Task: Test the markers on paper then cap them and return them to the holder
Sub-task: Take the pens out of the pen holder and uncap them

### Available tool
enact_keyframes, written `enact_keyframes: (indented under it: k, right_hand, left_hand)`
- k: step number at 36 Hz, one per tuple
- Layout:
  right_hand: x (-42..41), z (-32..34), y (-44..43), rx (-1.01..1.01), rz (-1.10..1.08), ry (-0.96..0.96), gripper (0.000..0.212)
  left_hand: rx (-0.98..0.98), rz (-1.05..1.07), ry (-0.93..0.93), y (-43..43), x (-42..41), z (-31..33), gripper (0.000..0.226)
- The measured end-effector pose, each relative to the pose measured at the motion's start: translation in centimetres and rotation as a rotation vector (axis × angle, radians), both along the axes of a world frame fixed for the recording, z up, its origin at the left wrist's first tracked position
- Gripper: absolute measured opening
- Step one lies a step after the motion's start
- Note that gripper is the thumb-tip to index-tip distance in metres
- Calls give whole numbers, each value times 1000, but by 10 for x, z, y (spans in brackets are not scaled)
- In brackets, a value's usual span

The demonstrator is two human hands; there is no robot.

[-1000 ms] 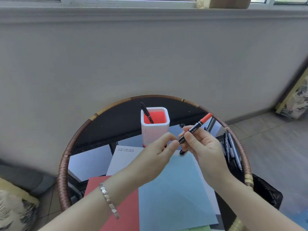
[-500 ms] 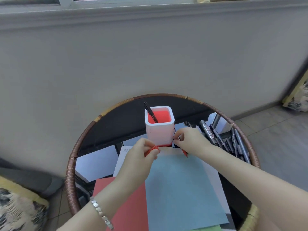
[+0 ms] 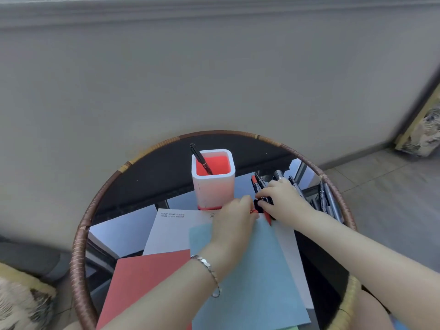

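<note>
- Progress, as judged: early. One black marker stands in the holder at 12 o'clock on the table. The loose markers piled at 2 o'clock are not yet returned.
- The white sheet carries small marks near its top edge; I cannot tell whether they are test strokes. The blue sheet shows none.
- Your right hand, at 1 o'clock, is curled round a red marker, red end pointing toward 6 at the sheets' top edge. Contact with the paper cannot be confirmed.
- Your left hand, just beside it, is curled and pinches a small red piece, probably the cap.
</note>
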State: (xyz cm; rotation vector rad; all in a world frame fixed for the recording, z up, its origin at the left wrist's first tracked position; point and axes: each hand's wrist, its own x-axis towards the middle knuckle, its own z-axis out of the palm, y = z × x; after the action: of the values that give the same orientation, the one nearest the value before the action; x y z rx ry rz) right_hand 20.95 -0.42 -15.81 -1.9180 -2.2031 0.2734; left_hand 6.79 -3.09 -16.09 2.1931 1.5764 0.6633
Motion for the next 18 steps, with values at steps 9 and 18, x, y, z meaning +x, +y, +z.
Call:
enact_keyframes:
  k: [9,18]
  right_hand:
    - [-1,13,-3,102,-71,54,30]
    - [-53,77,15,304,25,388,21]
  left_hand:
    - [12,-194,0,9,2,0,17]
    - [505,-26,-216,-5,-67,44,18]
